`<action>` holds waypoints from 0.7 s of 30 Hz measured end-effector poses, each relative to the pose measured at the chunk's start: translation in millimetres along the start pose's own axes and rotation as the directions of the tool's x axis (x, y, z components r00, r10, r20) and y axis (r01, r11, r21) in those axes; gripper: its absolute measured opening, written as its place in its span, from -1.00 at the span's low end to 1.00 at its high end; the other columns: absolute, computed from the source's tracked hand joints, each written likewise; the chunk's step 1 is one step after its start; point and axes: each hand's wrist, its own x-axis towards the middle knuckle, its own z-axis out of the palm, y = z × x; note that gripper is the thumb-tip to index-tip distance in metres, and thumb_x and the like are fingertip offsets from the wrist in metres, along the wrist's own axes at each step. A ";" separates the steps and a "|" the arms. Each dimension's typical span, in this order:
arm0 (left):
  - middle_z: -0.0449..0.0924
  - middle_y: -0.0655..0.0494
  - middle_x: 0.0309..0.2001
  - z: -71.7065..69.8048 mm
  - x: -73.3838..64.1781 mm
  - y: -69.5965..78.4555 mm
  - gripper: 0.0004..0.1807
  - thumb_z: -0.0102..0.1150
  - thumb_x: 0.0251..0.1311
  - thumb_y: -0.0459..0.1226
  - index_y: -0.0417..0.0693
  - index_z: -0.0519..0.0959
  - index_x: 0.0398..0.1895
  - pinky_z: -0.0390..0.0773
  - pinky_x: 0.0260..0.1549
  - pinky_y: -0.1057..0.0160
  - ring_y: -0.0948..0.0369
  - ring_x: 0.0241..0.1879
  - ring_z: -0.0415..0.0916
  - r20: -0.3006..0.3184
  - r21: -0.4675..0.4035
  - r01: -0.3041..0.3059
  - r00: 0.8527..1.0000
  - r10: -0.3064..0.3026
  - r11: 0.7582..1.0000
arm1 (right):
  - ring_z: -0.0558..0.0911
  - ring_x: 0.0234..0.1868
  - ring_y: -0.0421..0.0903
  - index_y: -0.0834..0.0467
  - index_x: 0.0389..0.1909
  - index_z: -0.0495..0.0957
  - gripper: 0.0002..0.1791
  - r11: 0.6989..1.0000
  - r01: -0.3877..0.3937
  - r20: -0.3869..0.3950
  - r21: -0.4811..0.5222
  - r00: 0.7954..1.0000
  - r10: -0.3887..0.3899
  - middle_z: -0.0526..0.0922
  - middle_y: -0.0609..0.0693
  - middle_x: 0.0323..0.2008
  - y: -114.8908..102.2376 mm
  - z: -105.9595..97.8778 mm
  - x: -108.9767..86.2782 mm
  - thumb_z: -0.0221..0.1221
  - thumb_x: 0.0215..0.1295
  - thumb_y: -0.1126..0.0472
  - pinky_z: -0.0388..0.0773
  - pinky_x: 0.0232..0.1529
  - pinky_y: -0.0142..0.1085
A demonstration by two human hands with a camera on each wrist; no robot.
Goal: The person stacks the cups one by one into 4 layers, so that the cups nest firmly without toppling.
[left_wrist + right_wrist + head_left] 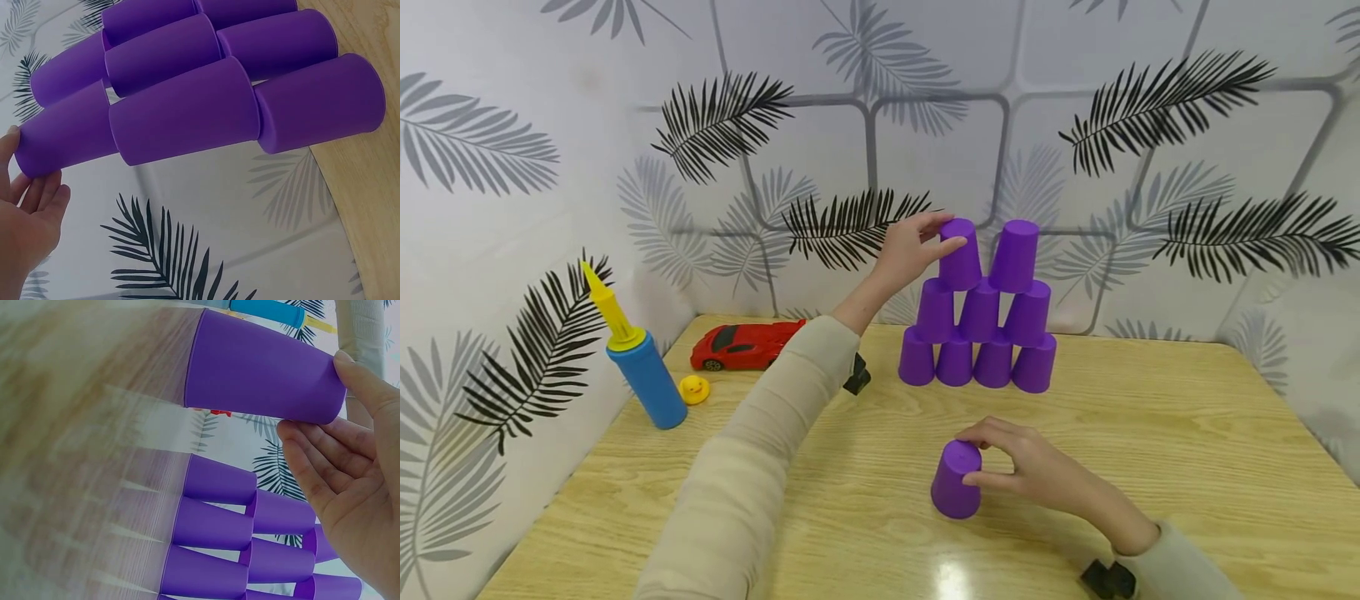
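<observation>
Upside-down purple cups form a stacked pyramid (980, 311), with several in the bottom row, three above, two on top. My left hand (910, 247) grips the upper-left cup (962, 265) near its closed end, thumb on one side and fingers on the other. That cup (65, 134) rests on the row below in the left wrist view. Beside it stands the other upper cup (1015, 257). Nearer me, my right hand (1037, 467) pinches a separate upside-down cup (951, 492) by its top; its rim appears to be on or just above the table.
A red toy car (745, 345), a yellow rubber duck (694, 389) and a blue hand pump (651, 379) with a yellow nozzle stand at the left of the wooden table (1150, 433). A leaf-patterned wall (940, 158) rises close behind the pyramid.
</observation>
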 end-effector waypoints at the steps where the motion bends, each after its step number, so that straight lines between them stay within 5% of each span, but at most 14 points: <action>1: 0.53 -0.05 0.27 -0.3 0.8 0.8 -0.44 0.28 0.26 -0.13 -0.13 0.48 0.29 0.52 0.28 0.18 0.09 0.25 0.51 0.011 0.011 -0.002 1.000 0.002 1.000 | 0.54 -0.18 -0.32 0.17 0.02 0.56 -0.61 1.000 0.000 0.001 0.001 1.000 0.000 0.64 -0.13 -0.17 -0.2 0.1 0.0 0.36 0.17 0.19 0.67 -0.21 -0.30; 11: 0.57 0.00 0.22 2.2 6.4 7.8 -0.42 0.26 0.26 -0.05 -0.09 0.47 0.29 0.55 0.25 0.19 0.09 0.24 0.53 0.083 0.142 0.005 0.996 -0.017 0.990 | 0.55 -0.18 -0.31 0.16 0.03 0.56 -0.60 1.000 0.011 -0.003 -0.003 1.000 -0.011 0.63 -0.12 -0.17 0.9 0.6 -0.2 0.36 0.17 0.20 0.67 -0.21 -0.30; 21: 0.56 -0.02 0.23 5.4 6.8 5.1 -0.42 0.25 0.27 -0.07 -0.10 0.46 0.30 0.53 0.28 0.15 0.10 0.25 0.51 0.077 0.128 -0.020 0.997 0.010 0.992 | 0.54 -0.18 -0.32 0.17 0.03 0.56 -0.61 1.000 0.005 0.007 0.015 1.000 -0.005 0.63 -0.13 -0.17 0.3 -0.4 -0.1 0.35 0.18 0.20 0.67 -0.21 -0.31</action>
